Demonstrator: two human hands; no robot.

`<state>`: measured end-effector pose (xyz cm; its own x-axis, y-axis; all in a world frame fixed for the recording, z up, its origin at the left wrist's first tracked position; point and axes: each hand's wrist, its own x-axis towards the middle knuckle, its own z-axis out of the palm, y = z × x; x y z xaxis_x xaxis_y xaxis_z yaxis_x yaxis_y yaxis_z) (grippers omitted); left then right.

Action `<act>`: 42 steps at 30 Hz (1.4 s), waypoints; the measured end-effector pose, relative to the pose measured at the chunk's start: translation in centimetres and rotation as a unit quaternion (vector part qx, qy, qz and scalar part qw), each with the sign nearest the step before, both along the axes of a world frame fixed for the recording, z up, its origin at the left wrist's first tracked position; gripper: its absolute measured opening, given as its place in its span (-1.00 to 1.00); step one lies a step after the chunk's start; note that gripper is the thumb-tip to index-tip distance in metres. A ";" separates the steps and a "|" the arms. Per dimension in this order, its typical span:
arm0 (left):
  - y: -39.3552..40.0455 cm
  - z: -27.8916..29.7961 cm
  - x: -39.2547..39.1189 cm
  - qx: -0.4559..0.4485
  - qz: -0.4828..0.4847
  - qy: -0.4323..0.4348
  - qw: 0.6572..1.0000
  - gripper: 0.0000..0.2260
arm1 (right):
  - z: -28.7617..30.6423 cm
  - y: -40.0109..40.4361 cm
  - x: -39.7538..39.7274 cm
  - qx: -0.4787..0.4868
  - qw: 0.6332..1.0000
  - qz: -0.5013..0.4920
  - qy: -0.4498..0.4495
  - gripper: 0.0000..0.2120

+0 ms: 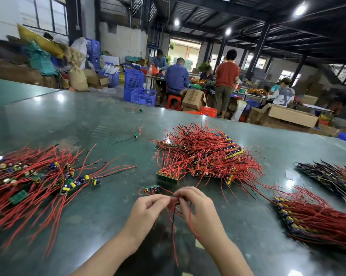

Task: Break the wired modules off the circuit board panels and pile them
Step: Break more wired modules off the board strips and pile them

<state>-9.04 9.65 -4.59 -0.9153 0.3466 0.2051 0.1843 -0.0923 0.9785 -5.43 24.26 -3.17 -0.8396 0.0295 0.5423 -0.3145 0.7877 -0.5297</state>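
Modules [38, 178], broken off and trailing red wires, lie piled on the counter [88, 124] well left of the left hand [148, 208]. That hand pinches red wires [173, 214] with curled fingers; the right hand [196, 210], touching it, pinches the same bunch. A small module [151, 189] sits just beyond both. Panels [204, 154] heap beyond the right hand, more panels [315, 216] right of it

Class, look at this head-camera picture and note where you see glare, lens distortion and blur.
Head view: ceiling lamps throw white glare spots on the glossy green table; the wide-angle lens bends the table's far edge and tilts the roof columns; the bags and boxes at far left are smeared; the hands, left hand and right hand, and the middle wire pile stay fairly sharp.
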 end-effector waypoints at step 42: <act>-0.3 0.7 0.0 0.031 -0.165 -0.189 0.967 -0.82 | 2.8 -0.4 1.0 -0.381 0.909 0.065 -0.156 -0.86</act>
<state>-9.03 9.31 -3.93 -0.7702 0.6310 -0.0927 -0.2353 -0.1461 0.9609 -4.45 23.83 -0.40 -0.9721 0.1871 0.1416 -0.1201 0.1216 -0.9853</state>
